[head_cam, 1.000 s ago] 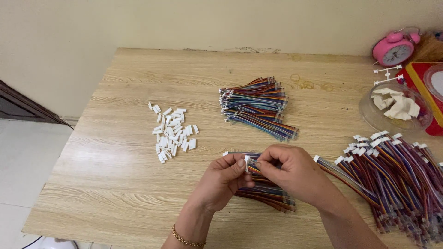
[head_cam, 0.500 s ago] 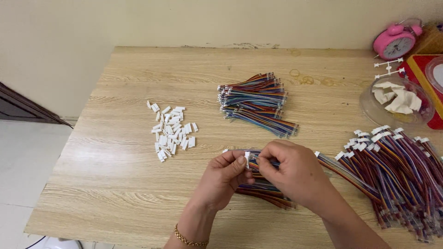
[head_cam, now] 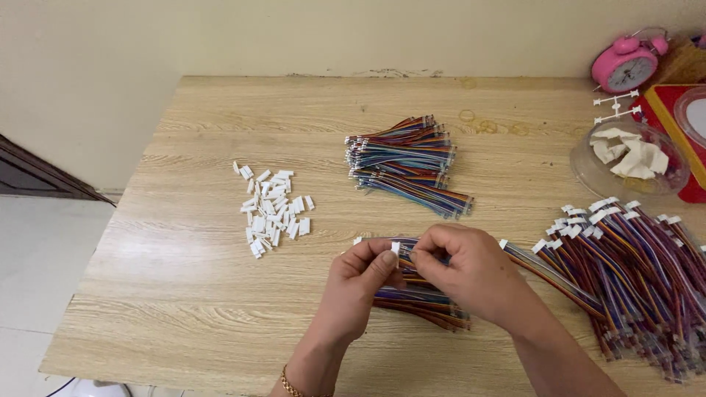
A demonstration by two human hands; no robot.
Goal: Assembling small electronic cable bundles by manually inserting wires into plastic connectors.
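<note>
My left hand [head_cam: 362, 283] pinches a small white connector housing [head_cam: 395, 248] between thumb and forefinger. My right hand [head_cam: 465, 270] meets it from the right and grips the end of a multicoloured wire strip [head_cam: 434, 257] at that housing. Both hands hover over a small bundle of coloured wires [head_cam: 419, 301] lying on the wooden table [head_cam: 191, 294]. A pile of loose white connector housings [head_cam: 271, 209] lies to the left of my hands.
A stack of coloured wire strips without housings [head_cam: 408, 163] lies behind my hands. A large heap of wires with white connectors [head_cam: 632, 272] fills the right side. A clear bowl of white pieces [head_cam: 632, 163], a pink alarm clock [head_cam: 625, 66] and a red box [head_cam: 673, 121] stand at the far right.
Both hands stay together at the same spot above the wire bundle, with only small finger movement on the connector. The view has shifted slightly.
</note>
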